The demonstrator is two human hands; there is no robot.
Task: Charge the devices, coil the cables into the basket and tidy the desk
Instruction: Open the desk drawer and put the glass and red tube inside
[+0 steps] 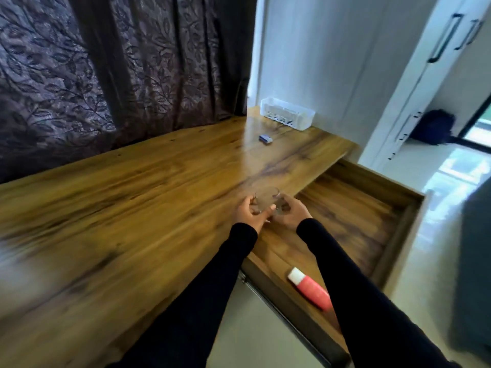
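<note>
Both hands meet at the desk [148, 187] edge over the open drawer [353, 216]: the left hand [251, 212] curls its fingers and thumb around a small clear glass [266, 199], while the right hand [291, 212] rests beside it, but I cannot tell if its fingers grip it because of the blur. I think the 2 hands share it so it does not slip on the way to the drawer, where a pink tube [310, 288] lies. The white basket [288, 112] stands far at the wall, with a small blue-grey object [266, 138] near it.

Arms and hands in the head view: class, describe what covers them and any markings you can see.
Both arms wear long, plain black sleeves ending at the wrists. The left hand and right hand are bare: no gloves, and no rings, watch or markings visible.
</note>
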